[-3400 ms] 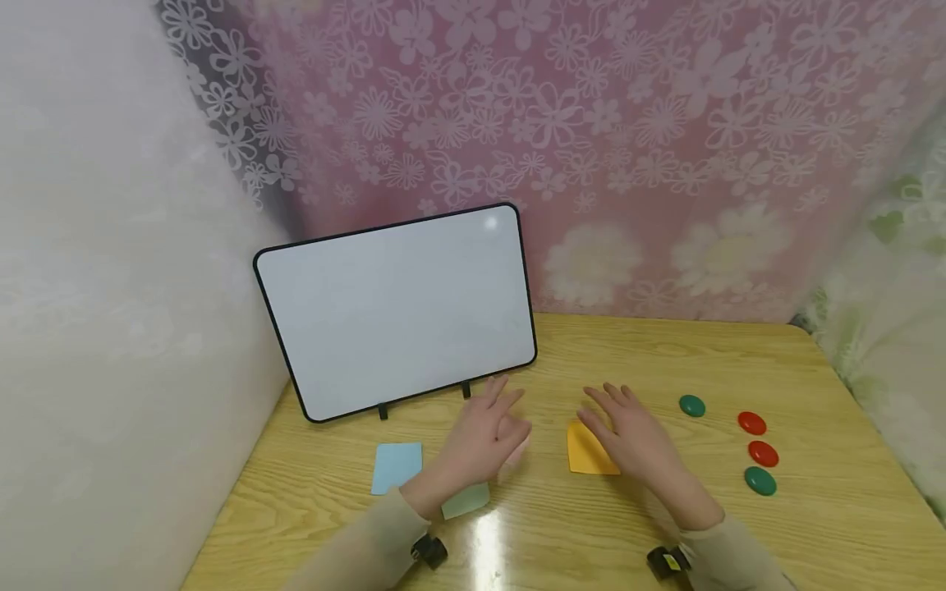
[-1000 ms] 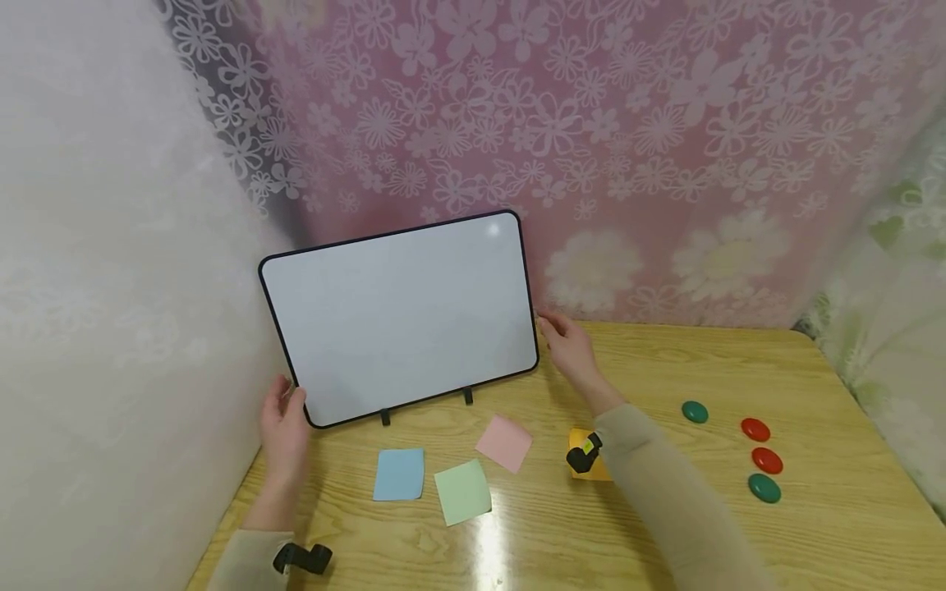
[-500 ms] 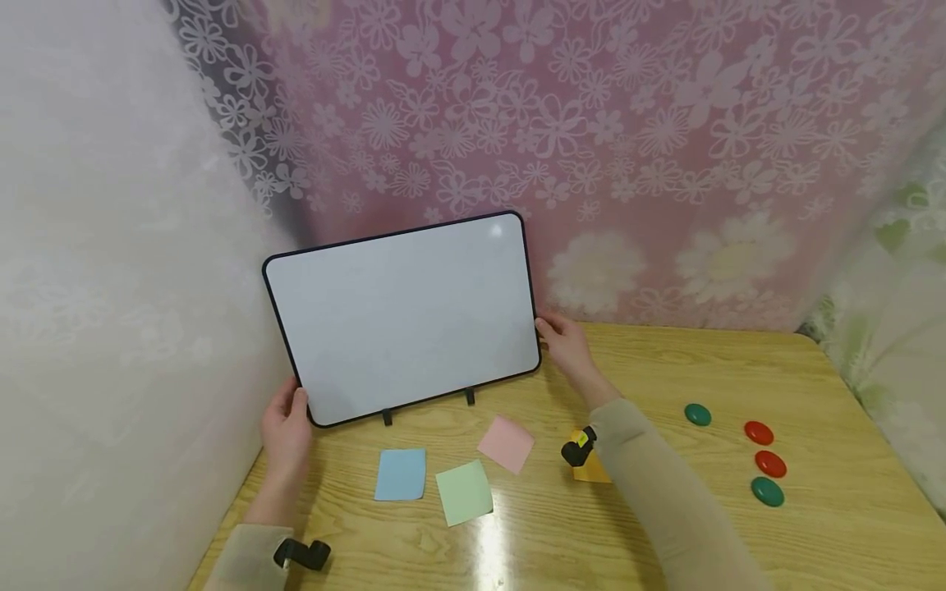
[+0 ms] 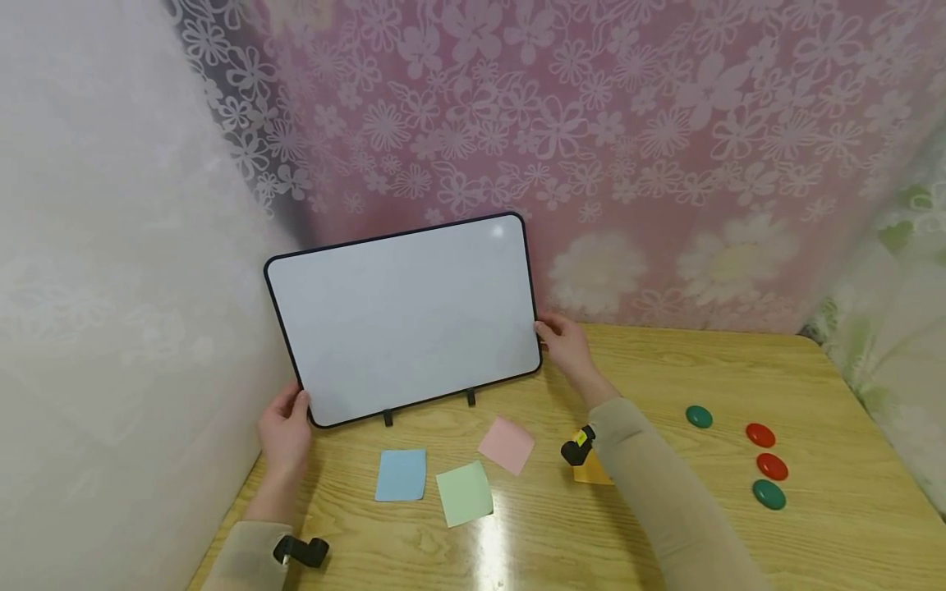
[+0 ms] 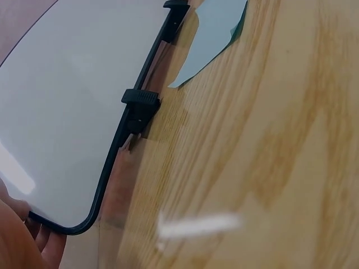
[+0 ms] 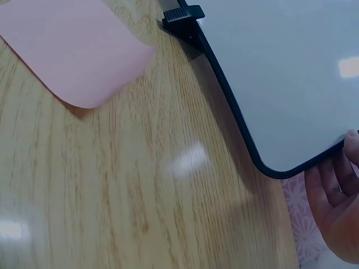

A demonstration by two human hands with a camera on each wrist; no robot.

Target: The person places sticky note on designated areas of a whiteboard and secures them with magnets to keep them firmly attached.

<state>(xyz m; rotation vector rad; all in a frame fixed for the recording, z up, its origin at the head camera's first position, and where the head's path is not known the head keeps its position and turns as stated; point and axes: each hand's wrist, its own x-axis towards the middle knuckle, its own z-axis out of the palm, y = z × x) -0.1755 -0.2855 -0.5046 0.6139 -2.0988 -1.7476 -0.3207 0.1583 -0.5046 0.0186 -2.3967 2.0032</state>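
Observation:
A whiteboard [image 4: 406, 320] with a thin black frame leans back on small black feet at the rear left of the table. My left hand [image 4: 286, 431] grips its lower left edge, thumb on the front and fingers behind, as the left wrist view also shows. At the opposite side, my right hand [image 4: 567, 349] pinches the right edge near the lower corner. In the right wrist view the thumb [image 6: 351, 147] lies over the frame with the fingers behind. In front of the board lie a blue sticky note [image 4: 401, 475], a green sticky note [image 4: 465, 493] and a pink sticky note [image 4: 506, 446].
An orange sticky note [image 4: 591, 472] is partly covered by my right forearm. Green round magnets [image 4: 699, 417] and red round magnets [image 4: 760, 435] lie on the right of the wooden table [image 4: 828, 394]. A white wall [image 4: 133, 287] stands close on the left, a pink floral curtain [image 4: 628, 164] behind.
Both hands have gone from above the sticky notes to the sides of the whiteboard. The right hand has closed onto the edge over the last second. The board stays in place.

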